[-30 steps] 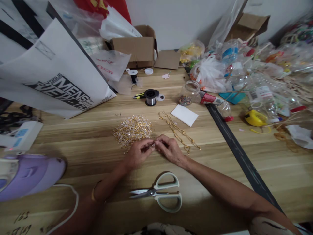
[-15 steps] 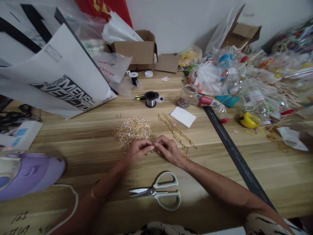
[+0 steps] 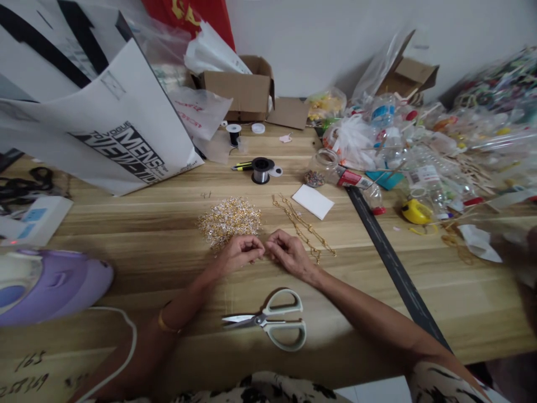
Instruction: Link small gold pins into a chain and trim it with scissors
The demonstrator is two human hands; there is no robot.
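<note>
Gold link (image 3: 265, 253) pinched between both hands' fingers, low over the counter (image 3: 146, 246).
Left hand (image 3: 239, 254) and right hand (image 3: 290, 255) meet fingertip to fingertip beside the loose pile (image 3: 229, 219); a few chains (image 3: 304, 229) lie joined, and most of the pile seems left.

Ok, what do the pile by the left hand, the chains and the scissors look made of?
Pile: small shiny gold-toned metal pieces with clear glints, perhaps glass or plastic. Chains: gold-coloured metal links, probably plated. Scissors: bright steel-looking blades, pale matte plastic handles.
</note>
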